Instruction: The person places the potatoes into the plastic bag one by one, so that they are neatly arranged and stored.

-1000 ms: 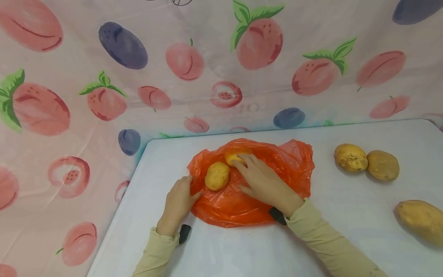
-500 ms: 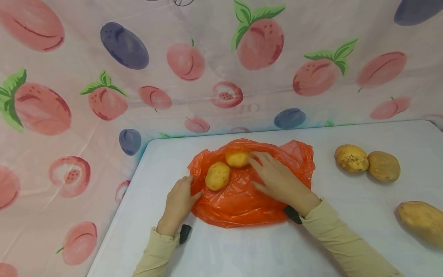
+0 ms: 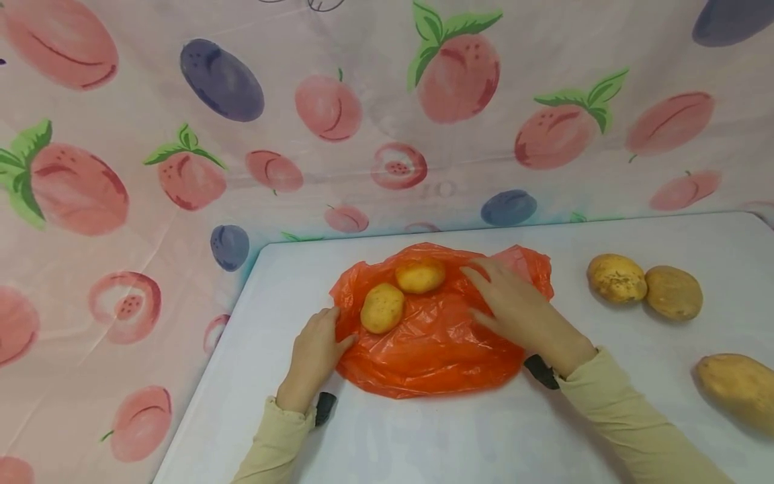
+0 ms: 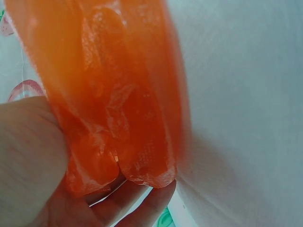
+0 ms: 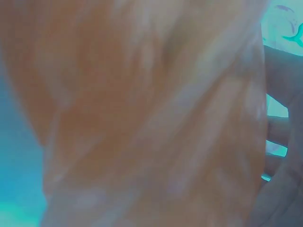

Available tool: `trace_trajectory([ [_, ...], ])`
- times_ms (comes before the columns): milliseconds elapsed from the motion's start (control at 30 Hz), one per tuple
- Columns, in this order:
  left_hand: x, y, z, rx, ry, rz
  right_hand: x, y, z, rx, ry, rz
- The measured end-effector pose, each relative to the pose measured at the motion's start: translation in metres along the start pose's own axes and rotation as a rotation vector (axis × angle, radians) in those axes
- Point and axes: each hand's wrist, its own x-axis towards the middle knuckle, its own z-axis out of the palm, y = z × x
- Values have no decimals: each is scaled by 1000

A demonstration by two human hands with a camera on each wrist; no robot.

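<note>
An orange-red plastic bag [image 3: 435, 343] lies spread on the white table with its mouth facing up. Two potatoes are in it: one potato [image 3: 383, 308] at the left and another potato [image 3: 420, 275] just behind it. At the bag's left edge my left hand [image 3: 316, 346] holds the plastic, thumb on the inner side; the left wrist view has the bag [image 4: 113, 94] between thumb side and fingers. My right hand [image 3: 523, 312] hovers over the bag's right part, fingers loosely spread and holding nothing. In the right wrist view the blurred bag [image 5: 142, 132] covers most of the picture.
To the right of the bag, two more potatoes touch each other, a yellow potato [image 3: 617, 278] and a browner potato [image 3: 674, 293]. A larger potato [image 3: 738, 390] lies nearer at the right edge. A fruit-patterned cloth [image 3: 387, 107] hangs behind the table [image 3: 423, 444].
My right hand has drawn off the rear potato and moved right across the bag, leaving that potato in view. My left hand stays at the bag's left edge.
</note>
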Motion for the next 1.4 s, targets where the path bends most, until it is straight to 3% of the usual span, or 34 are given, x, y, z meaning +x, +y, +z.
trace_trajectory([
  [300, 0, 0, 1, -1, 7, 4, -7, 13, -7, 14, 17, 9],
  [767, 0, -1, 1, -19, -1, -10, -17, 37, -15, -9, 118, 9],
  [1133, 1, -1, 0, -8, -3, -5, -28, 48, -24, 22, 57, 101],
  [1400, 1, -1, 0, -5, 0, -1, -33, 60, -30, -4, 69, 117],
])
